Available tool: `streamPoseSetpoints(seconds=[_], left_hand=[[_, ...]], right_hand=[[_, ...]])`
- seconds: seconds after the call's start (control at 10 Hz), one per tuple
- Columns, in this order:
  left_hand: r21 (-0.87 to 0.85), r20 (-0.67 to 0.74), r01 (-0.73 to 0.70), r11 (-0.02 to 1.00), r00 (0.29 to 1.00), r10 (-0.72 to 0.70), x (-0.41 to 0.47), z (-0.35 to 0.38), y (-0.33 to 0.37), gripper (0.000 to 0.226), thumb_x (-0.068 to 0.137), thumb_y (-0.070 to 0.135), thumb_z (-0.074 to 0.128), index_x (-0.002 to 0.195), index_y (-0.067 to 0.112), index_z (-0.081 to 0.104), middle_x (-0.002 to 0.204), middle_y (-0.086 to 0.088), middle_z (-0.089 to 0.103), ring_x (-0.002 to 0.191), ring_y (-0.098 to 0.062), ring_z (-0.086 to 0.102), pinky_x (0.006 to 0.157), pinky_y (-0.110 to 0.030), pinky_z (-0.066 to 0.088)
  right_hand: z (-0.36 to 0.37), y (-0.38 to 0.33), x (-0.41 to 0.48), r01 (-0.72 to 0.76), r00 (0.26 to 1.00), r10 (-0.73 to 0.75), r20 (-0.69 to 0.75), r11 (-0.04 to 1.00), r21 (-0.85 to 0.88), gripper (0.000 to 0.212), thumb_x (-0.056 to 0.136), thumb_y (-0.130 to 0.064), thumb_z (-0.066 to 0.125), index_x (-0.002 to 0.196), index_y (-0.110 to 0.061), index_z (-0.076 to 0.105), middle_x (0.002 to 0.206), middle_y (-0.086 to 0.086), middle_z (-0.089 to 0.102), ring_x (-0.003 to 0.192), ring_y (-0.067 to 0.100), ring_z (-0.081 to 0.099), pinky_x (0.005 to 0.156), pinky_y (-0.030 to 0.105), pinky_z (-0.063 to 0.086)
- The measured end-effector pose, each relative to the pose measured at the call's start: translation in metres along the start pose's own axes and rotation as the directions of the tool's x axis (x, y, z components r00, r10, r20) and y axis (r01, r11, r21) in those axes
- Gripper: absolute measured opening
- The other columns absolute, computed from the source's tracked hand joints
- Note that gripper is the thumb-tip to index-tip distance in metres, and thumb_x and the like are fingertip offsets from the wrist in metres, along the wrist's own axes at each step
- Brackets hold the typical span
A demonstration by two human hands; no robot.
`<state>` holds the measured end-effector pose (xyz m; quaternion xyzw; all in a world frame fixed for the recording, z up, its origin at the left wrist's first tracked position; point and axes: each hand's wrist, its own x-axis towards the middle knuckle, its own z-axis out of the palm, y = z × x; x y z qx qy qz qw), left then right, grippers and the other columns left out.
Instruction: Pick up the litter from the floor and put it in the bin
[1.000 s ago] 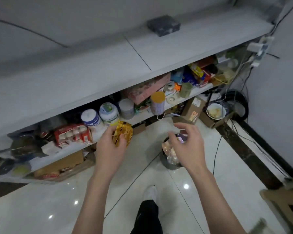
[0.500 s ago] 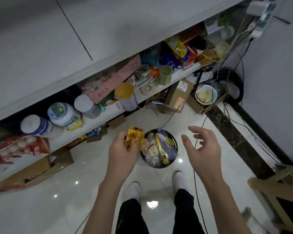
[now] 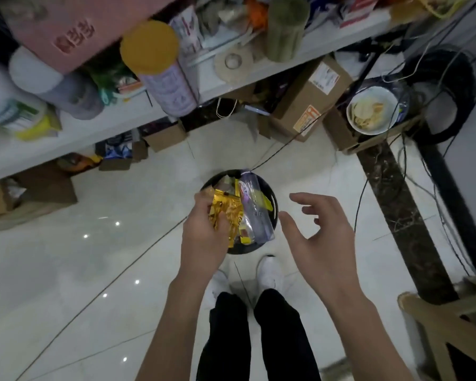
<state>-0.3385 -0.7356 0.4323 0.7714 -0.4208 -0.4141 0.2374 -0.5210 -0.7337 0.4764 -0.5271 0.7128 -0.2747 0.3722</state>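
Note:
My left hand (image 3: 204,232) grips a crumpled yellow foil wrapper (image 3: 227,213) directly above the left side of a round black bin (image 3: 274,207) that stands on the white tiled floor just ahead of my feet. The bin holds a clear plastic bottle (image 3: 254,213) and other wrappers. My right hand (image 3: 318,237) hovers to the right of the bin with its fingers spread and nothing in it.
A low white shelf (image 3: 138,116) crowded with tubs, cans and a tape roll runs across the top. Cardboard boxes (image 3: 308,100), a bowl (image 3: 371,110) and tangled cables (image 3: 445,111) lie under it and at the right. A wooden frame (image 3: 448,320) stands at the lower right.
The view has tilted down and closer to the bin. My left hand has carried the yellow wrapper from beside the bin's left rim to over its opening. My right hand stays empty beside it.

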Motion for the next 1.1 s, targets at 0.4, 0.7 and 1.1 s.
streamPoseSetpoints(seconds=[0.4,0.7,1.1], left_hand=[[0.173,-0.042,0.052,0.984,0.998,-0.045,0.061,0.091,-0.109,0.026,0.092,0.028,0.062,0.118,0.027,0.062,0.114,0.008,0.066,0.105,-0.017,0.061,0.100,-0.048,0.043],[0.089,-0.086,0.056,0.994,0.995,-0.049,0.062,0.081,-0.142,0.030,0.092,0.026,0.062,0.122,0.022,0.061,0.116,0.005,0.059,0.110,-0.019,0.058,0.096,-0.048,0.047],[0.007,-0.158,-0.079,0.997,0.984,0.079,0.013,-0.017,-0.033,0.028,0.095,0.033,0.059,0.122,0.026,0.060,0.118,0.013,0.059,0.104,-0.003,0.057,0.082,-0.025,0.048]], right_hand=[[0.099,0.118,0.030,-0.011,0.999,0.016,0.049,0.996,-0.090,0.029,0.086,-0.032,0.073,0.114,-0.031,0.064,0.115,-0.012,0.059,0.107,0.013,0.059,0.086,0.018,0.044],[0.126,0.132,0.035,-0.031,0.997,0.038,0.072,0.995,-0.091,0.028,0.088,-0.033,0.072,0.114,-0.028,0.065,0.116,-0.011,0.059,0.109,0.011,0.058,0.087,0.012,0.042],[0.063,0.002,0.020,0.113,0.994,-0.113,0.005,0.993,-0.025,0.029,0.086,-0.028,0.074,0.113,-0.029,0.064,0.110,-0.013,0.057,0.104,0.004,0.058,0.090,0.019,0.045]])
